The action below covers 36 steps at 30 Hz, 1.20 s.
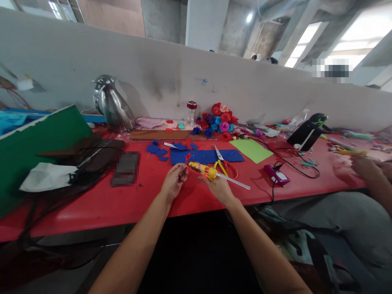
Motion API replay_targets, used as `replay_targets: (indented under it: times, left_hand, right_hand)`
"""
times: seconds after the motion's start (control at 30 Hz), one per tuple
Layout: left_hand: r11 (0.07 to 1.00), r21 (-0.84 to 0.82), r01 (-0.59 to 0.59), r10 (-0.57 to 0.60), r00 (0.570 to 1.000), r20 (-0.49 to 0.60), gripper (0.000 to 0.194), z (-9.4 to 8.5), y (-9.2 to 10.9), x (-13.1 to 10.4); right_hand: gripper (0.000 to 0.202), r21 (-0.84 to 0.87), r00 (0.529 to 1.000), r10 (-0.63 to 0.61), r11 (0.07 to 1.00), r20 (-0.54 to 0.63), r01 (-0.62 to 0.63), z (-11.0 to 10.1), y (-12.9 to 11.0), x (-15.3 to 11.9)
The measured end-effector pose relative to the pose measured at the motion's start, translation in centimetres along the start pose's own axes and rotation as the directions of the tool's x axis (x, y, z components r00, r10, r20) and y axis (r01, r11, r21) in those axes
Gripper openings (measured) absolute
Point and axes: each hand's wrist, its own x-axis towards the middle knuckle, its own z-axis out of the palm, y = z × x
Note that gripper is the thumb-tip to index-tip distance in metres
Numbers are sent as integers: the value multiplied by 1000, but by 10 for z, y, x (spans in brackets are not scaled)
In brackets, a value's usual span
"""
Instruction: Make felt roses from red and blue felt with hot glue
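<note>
My right hand (pixel 218 188) is wrapped round a yellow hot glue gun (pixel 208 171), with a clear glue stick (pixel 234 181) poking out of its back end. The gun's nozzle points left at a small red paper piece (pixel 188 158), which my left hand (pixel 176 179) pinches from below; its exact form is too small to tell. Just beyond both hands lies a folded strip of blue crepe paper (pixel 199 157). Scissors (pixel 223 161) with yellow and red handles rest on that strip, close to the gun. Cut blue paper pieces (pixel 157 149) are scattered to the left.
Paper flowers (pixel 221 118) are heaped by the wall near a lidded jar (pixel 191 112). A steel jug (pixel 112 104) and phone (pixel 125 169) are on the left. Green paper (pixel 251 149), a purple box (pixel 276 175) with cables and a black jug (pixel 308 131) lie right, before another person's hand (pixel 364 166).
</note>
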Motion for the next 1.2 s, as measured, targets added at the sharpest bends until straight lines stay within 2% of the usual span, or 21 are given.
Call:
replay_targets:
  times: [0.3,0.93,1.07,1.2]
  left_hand:
    - [1000,-10,-5,5,1000,2,28,0,-1,0]
    - [1000,-8,-4,4,1000,3,28,0,-1,0]
    - [1000,-1,-5,5,1000,3,24,-2,-1,1]
    - [1000,4,-5,5,1000,6,22,-3,-1,2]
  right_hand:
    - [24,41,995,99,994,5,-99,-2,-4,1]
    - [27,23,999,44,999,26,-45,-8,-2,4]
    - [28,-1,998,48,999,-35,-48,-20,10,6]
    - [31,-198,987,110,971,-121,-133,-50,28,4]
